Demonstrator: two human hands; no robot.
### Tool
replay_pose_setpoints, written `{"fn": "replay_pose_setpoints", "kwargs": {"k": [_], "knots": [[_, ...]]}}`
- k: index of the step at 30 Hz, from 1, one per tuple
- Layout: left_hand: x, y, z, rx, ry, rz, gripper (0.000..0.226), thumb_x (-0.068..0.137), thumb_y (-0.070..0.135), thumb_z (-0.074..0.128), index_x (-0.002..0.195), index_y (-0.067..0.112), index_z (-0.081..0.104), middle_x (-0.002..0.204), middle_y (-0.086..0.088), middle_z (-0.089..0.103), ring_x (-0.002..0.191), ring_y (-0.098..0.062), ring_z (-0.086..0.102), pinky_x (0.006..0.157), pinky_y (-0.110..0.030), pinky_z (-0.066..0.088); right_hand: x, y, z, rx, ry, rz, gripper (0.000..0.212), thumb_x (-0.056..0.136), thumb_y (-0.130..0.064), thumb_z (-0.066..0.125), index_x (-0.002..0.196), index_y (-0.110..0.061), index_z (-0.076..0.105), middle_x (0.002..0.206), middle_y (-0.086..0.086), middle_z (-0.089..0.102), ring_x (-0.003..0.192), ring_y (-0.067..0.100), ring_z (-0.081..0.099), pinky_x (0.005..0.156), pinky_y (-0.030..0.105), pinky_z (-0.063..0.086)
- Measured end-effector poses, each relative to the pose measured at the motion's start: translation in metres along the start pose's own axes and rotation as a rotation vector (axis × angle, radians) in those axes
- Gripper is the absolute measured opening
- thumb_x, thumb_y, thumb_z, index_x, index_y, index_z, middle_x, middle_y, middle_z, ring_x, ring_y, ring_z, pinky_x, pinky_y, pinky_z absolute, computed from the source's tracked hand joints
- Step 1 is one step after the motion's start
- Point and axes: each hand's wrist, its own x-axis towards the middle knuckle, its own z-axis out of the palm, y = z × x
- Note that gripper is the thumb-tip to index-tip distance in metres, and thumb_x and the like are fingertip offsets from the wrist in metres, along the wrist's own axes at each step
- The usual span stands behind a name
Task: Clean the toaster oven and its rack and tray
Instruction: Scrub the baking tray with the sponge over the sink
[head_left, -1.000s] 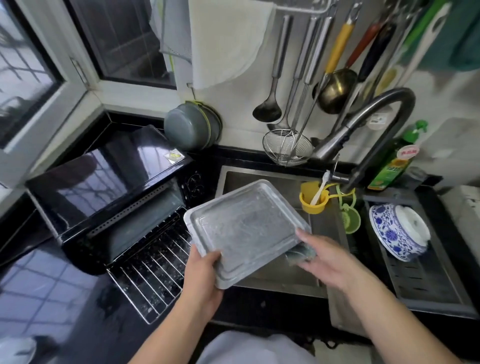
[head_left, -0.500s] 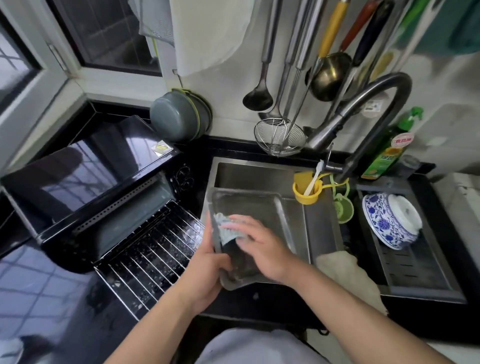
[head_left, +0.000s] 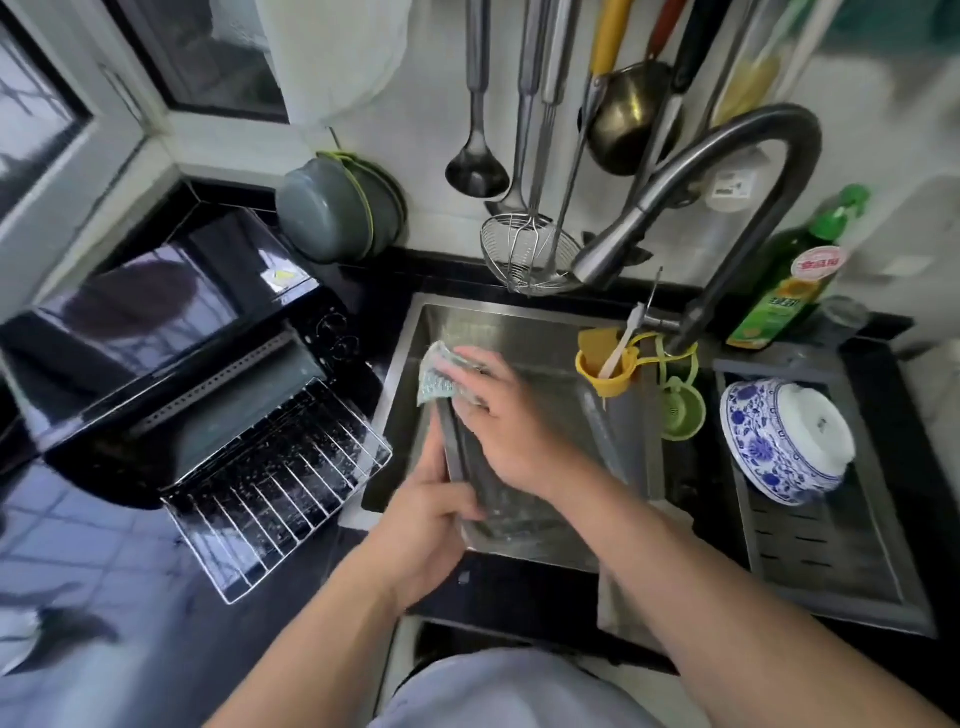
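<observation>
The metal baking tray (head_left: 524, 514) lies low in the steel sink (head_left: 519, 325), open side up. My left hand (head_left: 426, 525) grips its near left rim. My right hand (head_left: 498, 415) presses a green-and-grey sponge cloth (head_left: 436, 376) onto the tray's far left part, fingers curled over the cloth. The black toaster oven (head_left: 156, 332) stands left of the sink with its door (head_left: 260, 441) folded down. The wire rack (head_left: 280, 483) lies on that door, sticking out toward me.
A curved faucet (head_left: 727, 171) arches over the sink's right side. A yellow cup (head_left: 608, 364) and green strainer (head_left: 680, 410) hang there. A blue-and-white bowl (head_left: 784, 441) sits upside down on the drain rack (head_left: 831, 551). Ladles and a skimmer (head_left: 530, 249) hang on the wall.
The tray was held tilted above the sink, then lowered into it. My right hand brought the cloth onto the tray and has slid it from the near part toward the far left.
</observation>
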Motion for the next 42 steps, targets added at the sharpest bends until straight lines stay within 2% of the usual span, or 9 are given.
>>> {"fn": "replay_pose_setpoints", "kwargs": {"k": [4, 7, 14, 19, 26, 29, 34, 39, 42], "knots": [[-0.002, 0.015, -0.01, -0.33, -0.012, 0.149, 0.056, 0.085, 0.013, 0.045, 0.14, 0.018, 0.058, 0.129, -0.017, 0.057, 0.113, -0.033, 0.059, 0.1, -0.051, 0.046, -0.047, 0.001, 0.006, 0.065, -0.23, -0.056, 0.043, 0.095, 0.001, 0.053, 0.132, -0.018, 0.064, 0.143, -0.008, 0.046, 0.133, 0.003, 0.036, 0.113, 0.01, 0.019], [0.006, 0.004, -0.013, -0.382, 0.259, 0.179, 0.046, 0.103, 0.038, 0.042, 0.14, 0.022, 0.063, 0.141, -0.012, 0.061, 0.125, -0.029, 0.061, 0.104, -0.043, 0.05, -0.059, 0.009, 0.011, -0.053, -0.228, -0.131, 0.042, 0.092, -0.003, 0.051, 0.127, -0.021, 0.068, 0.14, -0.01, 0.05, 0.13, 0.008, 0.04, 0.114, 0.017, 0.025], [0.009, -0.016, 0.008, -0.043, 0.645, 0.314, 0.044, 0.114, 0.022, 0.027, 0.145, 0.036, 0.055, 0.14, -0.002, 0.066, 0.127, -0.025, 0.064, 0.099, -0.053, 0.056, -0.064, 0.095, -0.046, -0.307, -0.122, -0.145, 0.047, 0.081, -0.021, 0.035, 0.101, -0.016, 0.077, 0.116, -0.002, 0.067, 0.11, 0.019, 0.054, 0.102, 0.033, 0.044], [-0.001, -0.025, 0.025, 0.077, 0.665, 0.266, 0.039, 0.114, 0.022, 0.031, 0.139, 0.035, 0.058, 0.133, -0.001, 0.07, 0.118, -0.022, 0.069, 0.087, -0.042, 0.062, -0.006, 0.134, -0.053, -0.66, -0.045, -0.192, 0.04, 0.092, -0.013, 0.053, 0.132, -0.014, 0.06, 0.136, 0.002, 0.053, 0.125, 0.029, 0.042, 0.11, 0.037, 0.033], [0.012, -0.024, 0.014, 0.265, 0.771, 0.344, 0.042, 0.113, 0.015, 0.036, 0.142, 0.038, 0.057, 0.132, -0.004, 0.07, 0.116, -0.026, 0.07, 0.095, -0.048, 0.058, -0.046, 0.135, -0.016, -0.155, -0.239, -0.14, 0.042, 0.087, -0.004, 0.046, 0.117, -0.018, 0.071, 0.124, -0.004, 0.061, 0.114, 0.015, 0.054, 0.101, 0.023, 0.041], [0.039, -0.031, -0.011, 0.377, 0.829, 0.261, 0.048, 0.109, 0.009, 0.041, 0.139, 0.043, 0.058, 0.12, -0.002, 0.075, 0.098, -0.022, 0.074, 0.078, -0.044, 0.062, -0.071, 0.155, -0.013, -0.011, -0.286, 0.007, 0.034, 0.094, -0.001, 0.048, 0.117, -0.013, 0.07, 0.123, -0.006, 0.06, 0.116, 0.013, 0.058, 0.102, 0.026, 0.044], [0.105, -0.054, -0.055, 0.508, 0.801, 0.018, 0.042, 0.109, 0.008, 0.045, 0.139, 0.034, 0.059, 0.118, -0.004, 0.075, 0.099, -0.02, 0.074, 0.074, -0.034, 0.063, -0.046, 0.193, -0.068, 0.258, 0.163, 0.687, 0.026, 0.103, -0.017, 0.048, 0.124, -0.019, 0.064, 0.114, 0.004, 0.068, 0.102, 0.025, 0.064, 0.088, 0.04, 0.052], [0.168, -0.068, -0.099, 0.715, 0.74, -0.16, 0.04, 0.107, 0.012, 0.053, 0.146, 0.02, 0.049, 0.123, -0.001, 0.06, 0.102, -0.012, 0.062, 0.081, -0.026, 0.049, -0.044, 0.214, -0.101, 0.283, 0.177, 0.852, 0.027, 0.101, -0.02, 0.05, 0.089, -0.031, 0.071, 0.092, 0.004, 0.074, 0.091, 0.027, 0.071, 0.088, 0.055, 0.056], [0.197, -0.079, -0.13, 0.922, 0.733, -0.298, 0.036, 0.102, 0.016, 0.062, 0.138, 0.016, 0.057, 0.115, -0.013, 0.067, 0.106, -0.03, 0.066, 0.087, -0.032, 0.05, -0.049, 0.218, -0.101, 0.333, 0.213, 0.886, 0.029, 0.101, -0.02, 0.05, 0.088, -0.032, 0.073, 0.095, 0.003, 0.075, 0.094, 0.026, 0.072, 0.091, 0.055, 0.055]]}}
